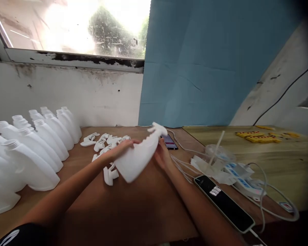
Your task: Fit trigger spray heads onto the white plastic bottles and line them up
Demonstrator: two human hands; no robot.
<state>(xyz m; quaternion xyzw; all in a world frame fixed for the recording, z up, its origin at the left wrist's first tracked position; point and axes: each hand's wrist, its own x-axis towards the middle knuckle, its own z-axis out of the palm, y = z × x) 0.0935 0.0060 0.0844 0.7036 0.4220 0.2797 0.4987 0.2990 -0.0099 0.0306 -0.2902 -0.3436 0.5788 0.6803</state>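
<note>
A white plastic spray bottle [140, 159] is held tilted above the table, its neck pointing up and to the right. A white trigger spray head [158, 130] sits at its neck. My left hand [124, 148] grips the bottle body from the left, with part of the fingers behind it. Close to the neck and spray head, my right hand [162, 153] is closed from the right side; its fingertips are partly hidden by the bottle. Several loose white trigger heads [110, 175] lie on the table beside and beyond my left hand.
Many open-necked white bottles [47, 136] stand in rows at the left. On the right are a charging phone [224, 203], a power strip [246, 184], cables and a clear cup with a straw [217, 150]. Another phone [170, 141] lies behind my right hand. Yellow pieces [263, 138] lie farther right.
</note>
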